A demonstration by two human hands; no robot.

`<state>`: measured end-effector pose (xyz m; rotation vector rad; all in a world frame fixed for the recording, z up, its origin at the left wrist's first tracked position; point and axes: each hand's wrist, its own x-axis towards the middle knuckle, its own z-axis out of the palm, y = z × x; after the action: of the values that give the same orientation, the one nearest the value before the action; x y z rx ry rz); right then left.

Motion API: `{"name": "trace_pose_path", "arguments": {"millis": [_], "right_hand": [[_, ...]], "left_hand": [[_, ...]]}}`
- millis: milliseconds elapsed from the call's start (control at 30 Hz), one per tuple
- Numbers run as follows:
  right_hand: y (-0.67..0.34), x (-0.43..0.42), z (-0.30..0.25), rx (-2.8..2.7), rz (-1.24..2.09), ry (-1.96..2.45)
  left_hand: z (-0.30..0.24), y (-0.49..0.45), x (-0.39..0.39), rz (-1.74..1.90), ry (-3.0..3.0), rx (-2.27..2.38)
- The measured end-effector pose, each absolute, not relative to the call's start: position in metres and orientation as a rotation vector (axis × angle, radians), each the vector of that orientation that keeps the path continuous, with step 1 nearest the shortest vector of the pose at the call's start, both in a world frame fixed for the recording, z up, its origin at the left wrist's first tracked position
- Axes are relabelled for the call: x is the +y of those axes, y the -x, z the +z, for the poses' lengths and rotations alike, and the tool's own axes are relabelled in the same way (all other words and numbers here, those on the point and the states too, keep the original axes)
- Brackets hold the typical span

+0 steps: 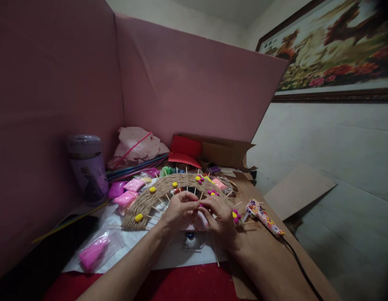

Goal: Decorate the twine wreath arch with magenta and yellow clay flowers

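My left hand and my right hand meet fingertip to fingertip in front of me. Both are closed in a pinch around a small magenta bit of modelling clay, mostly hidden by the fingers. Just behind them stretches a woven twine arch on thin wooden sticks. Yellow clay dots sit along its left half. Toward the right it carries flowers with magenta petals and yellow centres, one flower being beside my right hand.
A floral hot glue gun with a black cord lies on cardboard at right. Clay packets crowd the arch's left side, and a bagged pink lump lies nearer. A purple tumbler stands at left. Pink panels rise behind.
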<state>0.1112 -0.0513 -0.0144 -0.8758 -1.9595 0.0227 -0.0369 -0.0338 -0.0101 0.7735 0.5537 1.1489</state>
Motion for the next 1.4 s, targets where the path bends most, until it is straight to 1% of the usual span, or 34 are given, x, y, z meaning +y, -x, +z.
{"name": "trace_pose_path", "arguments": {"millis": [200, 400, 600, 733, 1100, 1167, 1300, 1400], "right_hand": [[-0.1103, -0.0539, -0.0143, -1.953, 0.118, 0.886], [-0.1112, -0.053, -0.0166, -1.807, 0.314, 0.949], [-0.115, -0.0491, -0.0136, -1.815, 0.22, 0.855], [-0.1163, -0.048, -0.0149, -1.849, 0.154, 0.838], [-0.1124, -0.0502, -0.0158, -1.897, 0.269, 0.864], [-0.112, -0.0507, -0.0144, -1.833, 0.387, 0.877], [-0.1136, -0.0487, -0.014, -1.584, 0.826, 0.84], [-0.1151, -0.0455, -0.0157, -1.424, 0.921, 0.8]], "left_hand": [[-0.0073, 0.0362, -0.0355, 1.133, -0.733, 0.608], [-0.0056, 0.036, -0.034, 1.158, -0.69, 0.602], [-0.0089, 0.0382, -0.0356, 1.043, -0.806, 0.56], [-0.0105, 0.0384, -0.0352, 1.112, -0.8, 0.6], [-0.0119, 0.0377, -0.0338, 1.177, -0.855, 0.651], [-0.0103, 0.037, -0.0342, 1.188, -0.855, 0.661], [-0.0065, 0.0387, -0.0322, 1.265, -0.795, 0.656], [-0.005, 0.0417, -0.0297, 1.278, -0.79, 0.651]]}}
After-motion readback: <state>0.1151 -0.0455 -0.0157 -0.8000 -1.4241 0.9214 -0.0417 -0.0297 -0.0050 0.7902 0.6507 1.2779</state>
